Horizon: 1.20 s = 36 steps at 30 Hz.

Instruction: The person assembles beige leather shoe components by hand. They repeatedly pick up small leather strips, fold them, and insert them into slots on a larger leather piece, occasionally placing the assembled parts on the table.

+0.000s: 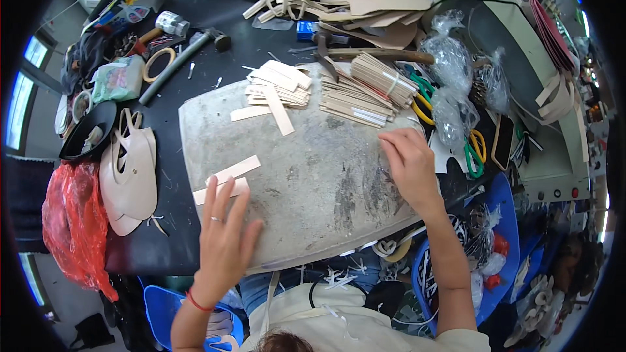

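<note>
A grey, stained slab [306, 176] lies on the black table in front of me. My left hand [225, 234] is over its left edge, fingers stretched out, fingertips at two short beige strips [233, 171]. My right hand [411, 166] hovers over the slab's right side, fingers loosely bent, thumb apart from them, nothing visible between. Beyond my hands, a loose pile of pale strips [277, 85] lies at the slab's far edge, one strip jutting toward me. Right of it are neat stacks of strips [355, 101] and a banded bundle [385, 78].
A wooden-handled hammer [385, 55] lies behind the stacks. Scissors with yellow and green handles [479, 146], clear plastic bags [450, 65] and a phone [502, 143] are at right. Beige cut pieces [130, 176] and a red bag [72, 221] sit left. Blue bins [502, 221] stand below the table.
</note>
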Each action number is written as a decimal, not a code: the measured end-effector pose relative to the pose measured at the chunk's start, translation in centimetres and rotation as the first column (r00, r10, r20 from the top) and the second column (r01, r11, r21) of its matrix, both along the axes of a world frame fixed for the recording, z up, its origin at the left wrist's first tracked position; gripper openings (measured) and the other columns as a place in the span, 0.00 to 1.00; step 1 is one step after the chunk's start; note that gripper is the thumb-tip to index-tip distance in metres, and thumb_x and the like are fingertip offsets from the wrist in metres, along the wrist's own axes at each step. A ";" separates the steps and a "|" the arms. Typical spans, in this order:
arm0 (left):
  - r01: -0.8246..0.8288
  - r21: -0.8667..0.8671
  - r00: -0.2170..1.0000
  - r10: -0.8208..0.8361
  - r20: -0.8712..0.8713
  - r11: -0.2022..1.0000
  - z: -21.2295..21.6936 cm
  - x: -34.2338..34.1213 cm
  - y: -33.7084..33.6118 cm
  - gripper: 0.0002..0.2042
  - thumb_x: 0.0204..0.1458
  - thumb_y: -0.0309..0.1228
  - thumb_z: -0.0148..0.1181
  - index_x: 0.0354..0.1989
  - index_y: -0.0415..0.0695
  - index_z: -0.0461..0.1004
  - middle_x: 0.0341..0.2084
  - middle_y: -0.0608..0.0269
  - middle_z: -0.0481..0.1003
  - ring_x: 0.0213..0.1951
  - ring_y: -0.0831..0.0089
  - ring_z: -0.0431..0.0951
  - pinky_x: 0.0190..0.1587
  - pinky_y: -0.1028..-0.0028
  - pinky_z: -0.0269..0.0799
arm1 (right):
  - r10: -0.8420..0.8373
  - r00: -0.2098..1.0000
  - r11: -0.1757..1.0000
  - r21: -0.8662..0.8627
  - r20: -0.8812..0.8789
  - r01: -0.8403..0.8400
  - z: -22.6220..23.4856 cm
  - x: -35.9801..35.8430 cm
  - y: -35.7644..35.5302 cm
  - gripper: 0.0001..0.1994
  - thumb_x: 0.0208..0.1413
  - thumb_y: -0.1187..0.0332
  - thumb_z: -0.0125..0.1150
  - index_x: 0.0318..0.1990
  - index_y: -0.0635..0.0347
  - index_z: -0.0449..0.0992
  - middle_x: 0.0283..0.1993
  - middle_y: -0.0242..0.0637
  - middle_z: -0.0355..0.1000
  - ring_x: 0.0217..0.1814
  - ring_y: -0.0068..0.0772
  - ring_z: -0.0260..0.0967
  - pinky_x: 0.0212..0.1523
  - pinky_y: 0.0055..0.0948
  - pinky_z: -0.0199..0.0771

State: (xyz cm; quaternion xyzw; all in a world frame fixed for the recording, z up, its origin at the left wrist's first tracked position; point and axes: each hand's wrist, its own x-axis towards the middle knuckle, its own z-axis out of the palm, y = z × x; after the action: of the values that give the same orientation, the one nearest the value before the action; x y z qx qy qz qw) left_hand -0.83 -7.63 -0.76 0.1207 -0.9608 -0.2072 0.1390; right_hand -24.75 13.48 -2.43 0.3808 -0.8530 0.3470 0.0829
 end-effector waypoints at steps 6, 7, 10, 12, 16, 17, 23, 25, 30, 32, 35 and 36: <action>-0.039 0.231 0.989 0.071 -0.131 0.972 -0.2 1.1 3.1 0.19 0.47 0.22 0.62 0.50 0.38 0.71 0.56 0.49 0.65 0.64 0.44 0.56 0.61 0.55 0.57 | 0.095 0.943 0.992 0.111 -0.318 -0.062 -1.4 -2.4 -5.3 0.04 0.52 0.74 0.56 0.35 0.63 0.74 0.36 0.39 0.69 0.41 0.41 0.65 0.43 0.37 0.64; -0.038 0.253 0.986 0.077 -0.146 0.967 -0.2 1.2 3.4 0.18 0.47 0.22 0.62 0.49 0.38 0.72 0.55 0.49 0.66 0.64 0.44 0.56 0.61 0.56 0.57 | 0.091 0.946 0.993 0.105 -0.310 -0.062 -1.4 -2.5 -5.5 0.04 0.53 0.74 0.56 0.34 0.63 0.74 0.36 0.39 0.69 0.41 0.42 0.65 0.43 0.37 0.64; -0.035 0.320 0.978 0.098 -0.183 0.947 -0.9 1.6 4.3 0.17 0.47 0.22 0.62 0.47 0.38 0.73 0.53 0.50 0.68 0.63 0.45 0.58 0.61 0.56 0.58 | 0.094 0.966 0.994 0.077 -0.242 -0.078 -1.7 -3.0 -5.1 0.03 0.54 0.74 0.54 0.34 0.63 0.72 0.35 0.41 0.69 0.41 0.45 0.65 0.42 0.38 0.64; -0.032 0.346 0.974 0.107 -0.199 0.938 -1.3 1.9 4.7 0.16 0.47 0.22 0.62 0.46 0.39 0.74 0.52 0.50 0.69 0.62 0.45 0.59 0.60 0.56 0.59 | 0.109 0.984 0.994 0.021 -0.144 -0.107 -1.5 -3.4 -4.8 0.03 0.55 0.74 0.53 0.35 0.63 0.70 0.34 0.43 0.68 0.40 0.47 0.65 0.42 0.39 0.63; 0.023 0.383 0.966 0.078 -0.246 0.923 -1.6 1.8 5.0 0.15 0.46 0.22 0.62 0.46 0.39 0.74 0.51 0.51 0.69 0.60 0.48 0.63 0.59 0.56 0.61 | -0.050 0.999 0.994 -0.098 0.012 0.051 -0.6 -0.6 -4.9 0.03 0.58 0.74 0.52 0.37 0.64 0.68 0.34 0.47 0.68 0.36 0.52 0.66 0.37 0.43 0.65; 0.028 0.410 0.962 0.086 -0.258 0.911 -1.5 1.7 5.0 0.15 0.46 0.22 0.62 0.45 0.39 0.75 0.51 0.50 0.70 0.59 0.49 0.64 0.58 0.56 0.62 | 0.007 1.000 0.995 -0.102 0.001 -0.007 -0.1 1.5 -4.9 0.03 0.58 0.75 0.52 0.37 0.63 0.68 0.34 0.47 0.68 0.36 0.52 0.66 0.37 0.43 0.65; 0.042 0.410 0.963 0.072 -0.258 0.911 -2.1 -0.6 5.4 0.19 0.44 0.24 0.65 0.48 0.41 0.73 0.49 0.52 0.70 0.55 0.53 0.68 0.54 0.58 0.66 | 0.139 0.988 0.976 -0.159 -0.065 -0.148 -0.2 6.7 -6.3 0.04 0.56 0.77 0.54 0.39 0.64 0.69 0.34 0.46 0.68 0.36 0.51 0.66 0.36 0.40 0.66; 0.070 0.283 0.963 0.009 -0.269 0.957 -2.0 -1.6 6.6 0.21 0.43 0.26 0.66 0.49 0.42 0.72 0.49 0.54 0.70 0.54 0.54 0.68 0.53 0.59 0.66 | 0.107 0.993 0.975 -0.199 0.048 -0.095 -1.6 5.9 -7.0 0.05 0.56 0.77 0.54 0.40 0.64 0.69 0.34 0.47 0.67 0.35 0.50 0.66 0.36 0.38 0.67; 0.131 0.318 0.950 -0.027 -0.312 0.939 -2.6 -4.6 9.0 0.23 0.42 0.31 0.67 0.49 0.42 0.72 0.48 0.58 0.70 0.54 0.58 0.68 0.54 0.59 0.63 | 0.035 0.895 0.928 -0.346 0.445 0.136 -2.4 5.1 -7.4 0.05 0.59 0.75 0.52 0.41 0.65 0.69 0.35 0.40 0.71 0.34 0.32 0.69 0.35 0.28 0.69; 0.122 0.232 0.957 -0.052 -0.285 0.965 -3.2 -5.5 9.5 0.21 0.43 0.31 0.65 0.48 0.41 0.72 0.48 0.58 0.71 0.54 0.58 0.68 0.55 0.60 0.62 | 0.095 0.770 0.863 -0.438 0.631 0.252 -2.4 4.5 -7.3 0.06 0.60 0.74 0.51 0.43 0.64 0.70 0.36 0.37 0.72 0.34 0.24 0.69 0.35 0.23 0.69; 0.158 0.093 0.962 -0.131 -0.240 0.983 -3.3 -6.4 9.7 0.18 0.44 0.28 0.63 0.46 0.41 0.73 0.47 0.58 0.71 0.53 0.60 0.69 0.55 0.62 0.62 | 0.205 0.685 0.761 -0.554 0.699 0.337 -2.0 4.1 -6.7 0.07 0.61 0.73 0.51 0.45 0.64 0.70 0.38 0.35 0.73 0.35 0.18 0.69 0.35 0.18 0.68; 0.175 0.048 0.963 -0.161 -0.218 0.983 -3.4 -6.6 9.7 0.17 0.44 0.27 0.62 0.45 0.41 0.73 0.47 0.58 0.72 0.53 0.60 0.69 0.55 0.62 0.62 | 0.197 0.715 0.757 -0.568 0.671 0.324 -1.2 4.0 -6.2 0.08 0.61 0.73 0.51 0.46 0.65 0.69 0.38 0.35 0.73 0.35 0.17 0.68 0.34 0.17 0.67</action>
State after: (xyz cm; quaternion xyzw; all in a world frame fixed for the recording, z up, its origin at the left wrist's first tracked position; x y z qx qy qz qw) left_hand -7.41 2.07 -4.11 0.0206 -0.9397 -0.2620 0.2189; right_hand -20.75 7.24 -3.63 0.1362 -0.6572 0.7339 -0.1045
